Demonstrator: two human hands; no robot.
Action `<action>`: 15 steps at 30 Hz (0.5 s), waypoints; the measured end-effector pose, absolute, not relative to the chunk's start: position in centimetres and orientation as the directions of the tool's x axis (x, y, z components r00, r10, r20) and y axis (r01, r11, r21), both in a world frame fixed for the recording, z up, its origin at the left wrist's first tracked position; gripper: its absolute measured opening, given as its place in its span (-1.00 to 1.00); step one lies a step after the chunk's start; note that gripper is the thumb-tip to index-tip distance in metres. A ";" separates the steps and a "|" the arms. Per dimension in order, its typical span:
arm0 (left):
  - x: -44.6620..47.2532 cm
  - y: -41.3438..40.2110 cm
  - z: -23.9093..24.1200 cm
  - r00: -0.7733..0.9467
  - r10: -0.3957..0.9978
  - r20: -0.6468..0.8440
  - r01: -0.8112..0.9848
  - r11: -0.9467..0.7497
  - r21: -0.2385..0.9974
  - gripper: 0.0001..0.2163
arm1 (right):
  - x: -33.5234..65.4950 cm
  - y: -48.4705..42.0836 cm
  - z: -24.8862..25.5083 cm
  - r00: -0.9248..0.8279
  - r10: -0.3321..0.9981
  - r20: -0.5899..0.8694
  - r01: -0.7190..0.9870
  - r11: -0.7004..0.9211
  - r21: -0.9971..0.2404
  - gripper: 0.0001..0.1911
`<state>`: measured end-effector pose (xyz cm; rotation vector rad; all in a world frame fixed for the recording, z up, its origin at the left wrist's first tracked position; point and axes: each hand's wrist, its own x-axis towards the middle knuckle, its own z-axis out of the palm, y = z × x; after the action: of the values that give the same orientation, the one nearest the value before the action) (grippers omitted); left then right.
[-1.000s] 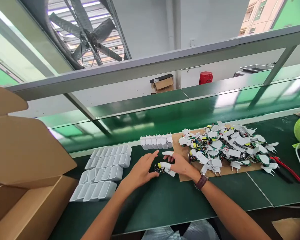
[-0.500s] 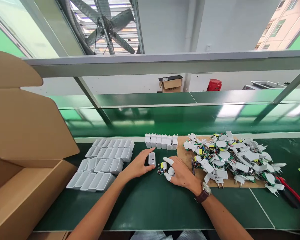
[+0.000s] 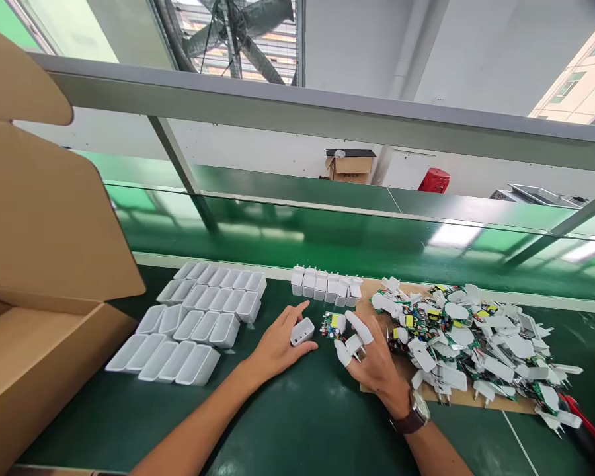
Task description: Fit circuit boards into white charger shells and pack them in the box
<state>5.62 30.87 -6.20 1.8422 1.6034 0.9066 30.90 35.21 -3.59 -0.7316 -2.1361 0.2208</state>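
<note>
Thumb and fingers of my left hand (image 3: 280, 340) close around a white charger housing (image 3: 302, 332), which lies tilted with port slots at its near end. Just right of it, my right hand (image 3: 374, 354), with white finger cots on thumb and finger, grips a charger circuit board (image 3: 331, 325) with a yellow part. A white plug piece with pins (image 3: 356, 346) sits between those same fingers, beside the board. A small gap separates board and housing. Open white housings (image 3: 198, 327) stand in rows left of my left hand.
White charger units (image 3: 326, 285) stand in a row behind my hands. A heap of circuit boards with white plug parts (image 3: 469, 337) covers cardboard (image 3: 459, 395) at right, near red-handled pliers (image 3: 588, 423). An open carton (image 3: 74, 357) borders the left side.
The view has tilted. The housing in my left hand has turned from upright to slanted. My right hand has turned the board and plug piece, and the plug's pins now show.
</note>
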 end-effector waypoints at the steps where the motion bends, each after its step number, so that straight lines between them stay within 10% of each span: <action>1: 5.5 30.8 -6.0 0.085 0.988 0.125 0.636 -0.151 0.756 -0.08 | 30.9 35.3 -3.7 -0.470 0.570 0.674 0.426 0.815 -0.393 -0.35; 4: 5.2 30.5 -5.2 0.196 0.977 0.086 0.604 -0.189 0.774 0.12 | 31.1 35.5 -4.1 -0.461 0.581 0.671 0.435 0.807 -0.400 -0.33; 8: 5.3 30.5 -4.7 0.285 0.958 0.039 0.568 -0.202 0.798 -0.31 | 31.1 35.3 -4.2 -0.442 0.582 0.682 0.423 0.806 -0.414 -0.29; 15: 6.1 30.8 -5.8 0.224 0.893 0.391 0.673 -0.432 0.600 -0.35 | 30.6 34.2 -3.5 -0.548 0.483 0.682 0.321 0.875 -0.362 -0.26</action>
<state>6.10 30.79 -5.81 2.1991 1.4637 1.0238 30.58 34.20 -3.51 -0.5773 -2.1958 0.2453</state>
